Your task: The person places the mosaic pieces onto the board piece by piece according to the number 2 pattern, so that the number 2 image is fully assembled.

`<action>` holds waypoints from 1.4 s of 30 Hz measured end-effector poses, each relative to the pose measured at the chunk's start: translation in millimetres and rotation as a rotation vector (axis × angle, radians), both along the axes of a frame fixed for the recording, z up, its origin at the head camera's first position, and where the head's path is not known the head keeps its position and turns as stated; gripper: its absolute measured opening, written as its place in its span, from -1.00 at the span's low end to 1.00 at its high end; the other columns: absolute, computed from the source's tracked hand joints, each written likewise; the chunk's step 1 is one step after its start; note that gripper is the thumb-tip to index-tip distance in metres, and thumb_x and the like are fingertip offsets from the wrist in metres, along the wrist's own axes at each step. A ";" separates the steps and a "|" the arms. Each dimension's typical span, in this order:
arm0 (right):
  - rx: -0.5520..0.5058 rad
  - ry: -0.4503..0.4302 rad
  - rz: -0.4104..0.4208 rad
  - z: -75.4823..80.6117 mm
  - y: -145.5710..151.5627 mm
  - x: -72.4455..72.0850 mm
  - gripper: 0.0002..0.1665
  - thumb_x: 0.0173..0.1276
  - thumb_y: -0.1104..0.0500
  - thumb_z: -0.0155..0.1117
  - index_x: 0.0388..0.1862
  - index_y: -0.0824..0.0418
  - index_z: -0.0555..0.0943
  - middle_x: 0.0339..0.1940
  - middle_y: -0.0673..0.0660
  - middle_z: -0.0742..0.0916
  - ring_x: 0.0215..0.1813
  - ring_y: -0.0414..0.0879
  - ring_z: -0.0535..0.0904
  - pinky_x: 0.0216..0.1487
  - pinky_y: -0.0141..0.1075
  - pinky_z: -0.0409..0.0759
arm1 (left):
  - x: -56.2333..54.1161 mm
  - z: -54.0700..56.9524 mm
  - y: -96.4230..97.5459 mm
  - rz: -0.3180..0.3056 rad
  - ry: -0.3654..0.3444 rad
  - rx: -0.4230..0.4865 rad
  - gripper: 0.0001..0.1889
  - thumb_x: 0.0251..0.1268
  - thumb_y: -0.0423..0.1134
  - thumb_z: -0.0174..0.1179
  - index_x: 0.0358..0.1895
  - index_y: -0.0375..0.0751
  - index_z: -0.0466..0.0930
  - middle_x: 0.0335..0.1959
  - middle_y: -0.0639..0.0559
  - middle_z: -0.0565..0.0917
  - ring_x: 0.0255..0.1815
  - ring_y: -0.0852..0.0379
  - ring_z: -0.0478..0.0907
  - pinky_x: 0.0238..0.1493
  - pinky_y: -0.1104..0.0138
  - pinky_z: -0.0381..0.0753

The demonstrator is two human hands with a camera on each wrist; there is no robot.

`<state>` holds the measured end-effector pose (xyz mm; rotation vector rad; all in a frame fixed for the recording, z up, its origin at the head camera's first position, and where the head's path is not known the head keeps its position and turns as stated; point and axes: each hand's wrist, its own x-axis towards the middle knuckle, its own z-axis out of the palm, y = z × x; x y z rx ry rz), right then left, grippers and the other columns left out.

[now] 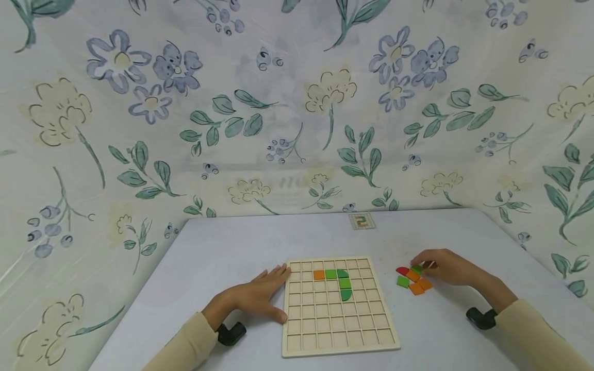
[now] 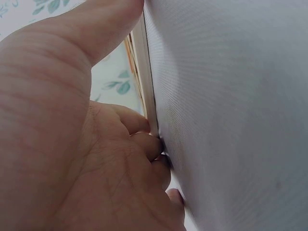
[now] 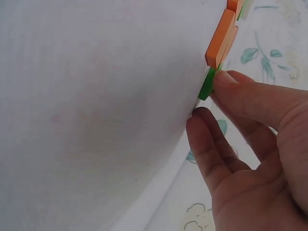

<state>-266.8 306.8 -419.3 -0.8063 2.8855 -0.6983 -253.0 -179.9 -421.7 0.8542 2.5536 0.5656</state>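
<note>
A pale wooden grid board (image 1: 315, 327) lies on the table. A row of tiles on it, an orange square (image 1: 319, 275), a green square (image 1: 330, 274) and a green rounded piece (image 1: 342, 273), turns down through more green pieces. My left hand (image 1: 262, 293) rests flat at the board's left edge, fingertips and thumb against its rim, fingers straight. To the right of the board, my right hand (image 1: 447, 265) reaches to a small pile of loose tiles. Its thumb and forefinger pinch a green tile (image 3: 207, 85) at the pile's far side, beside an orange tile (image 3: 222, 41).
The pile also holds a red rounded piece (image 1: 402, 270), a green square (image 1: 402, 282) and several orange tiles (image 1: 416, 289). A small card (image 1: 362, 221) with a coloured grid pattern lies near the table's back edge. A floral cloth (image 1: 297, 129) hangs behind the white table (image 1: 223, 247).
</note>
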 end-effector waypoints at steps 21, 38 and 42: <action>0.054 0.044 -0.003 -4.5 0.0 -6.1 -0.79 0.24 0.33 0.42 -0.13 0.22 0.74 -0.23 -0.05 0.69 -0.24 -0.27 0.57 -0.15 -0.43 0.69 | -0.3 -0.5 0.4 -0.017 0.004 0.005 0.20 0.11 0.17 0.42 0.59 -0.39 -0.15 0.65 -0.28 -0.17 0.68 -0.18 -0.25 0.63 -0.12 -0.27; 0.052 0.018 -0.120 -6.1 -3.9 -4.1 -0.80 0.22 0.29 0.43 -0.17 0.26 0.67 -0.31 -0.02 0.62 -0.26 -0.17 0.47 -0.21 -0.42 0.64 | 0.4 -0.1 0.5 -0.010 0.004 0.001 0.21 0.09 0.18 0.42 0.60 -0.38 -0.15 0.65 -0.28 -0.16 0.68 -0.18 -0.25 0.63 -0.12 -0.27; 0.033 0.029 -0.105 -4.0 -4.0 -4.3 -0.80 0.22 0.29 0.42 -0.17 0.26 0.65 -0.31 -0.03 0.62 -0.27 -0.18 0.46 -0.24 -0.46 0.62 | 0.4 1.4 0.8 -0.010 0.002 0.000 0.22 0.09 0.19 0.42 0.60 -0.38 -0.15 0.65 -0.28 -0.17 0.68 -0.18 -0.26 0.63 -0.12 -0.27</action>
